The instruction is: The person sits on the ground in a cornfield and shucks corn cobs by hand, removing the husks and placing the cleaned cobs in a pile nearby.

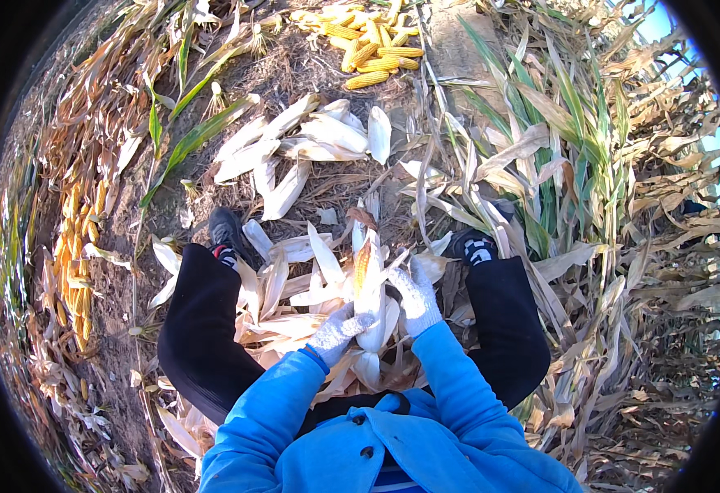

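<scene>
A partly husked ear of corn (362, 266) stands pointing away from me between my knees, with yellow kernels showing along its upper left side. Pale dry corn husk (369, 308) still wraps its right side and lower end. My left hand (338, 333), in a whitish knit glove, holds the ear low on its left side. On the other side, my gloved right hand (415, 297) has its fingers at the husk's edge, the fingertips partly hidden. Loose husks (274, 333) lie piled beneath and around both hands.
Several ears still in husk (323, 138) lie beyond my feet. Farther off is a heap of bare yellow ears (369, 46); another heap (75, 265) sits at the left. Dry and green cornstalks (582, 154) crowd the right side. My shoes (227, 231) flank the husk pile.
</scene>
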Motion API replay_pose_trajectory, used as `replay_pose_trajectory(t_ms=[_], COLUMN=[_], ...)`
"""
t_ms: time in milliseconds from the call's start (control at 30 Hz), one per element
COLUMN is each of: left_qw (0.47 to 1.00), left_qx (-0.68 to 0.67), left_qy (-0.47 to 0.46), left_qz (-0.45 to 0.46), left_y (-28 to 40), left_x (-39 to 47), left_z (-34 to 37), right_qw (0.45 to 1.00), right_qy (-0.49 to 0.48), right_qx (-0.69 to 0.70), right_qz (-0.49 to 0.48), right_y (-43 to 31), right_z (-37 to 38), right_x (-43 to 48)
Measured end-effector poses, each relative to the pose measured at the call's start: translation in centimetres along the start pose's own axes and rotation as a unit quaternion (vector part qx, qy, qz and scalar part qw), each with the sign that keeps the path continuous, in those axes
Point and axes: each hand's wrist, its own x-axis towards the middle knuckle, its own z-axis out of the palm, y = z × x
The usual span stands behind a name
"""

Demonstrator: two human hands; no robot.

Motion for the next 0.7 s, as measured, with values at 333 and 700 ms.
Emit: replay_pose_trajectory(t_ms=[333,700], left_qw=[0.999,0.991], left_qx=[-0.026,-0.128], left_qy=[-0.013,0.012], left_qz=[-0.015,-0.042], left_y=[0.4,0.1], left_x=[-0.5,-0.4], left_z=[0.6,0.6], right_qw=[0.999,1.000], right_qy=[0.017,-0.012], right_qx=[0.020,-0.009], right_qz=[0.040,-0.016], right_y=[0.2,0.0], right_z=[-1.4,-0.9], right_x=[0.2,-0.4])
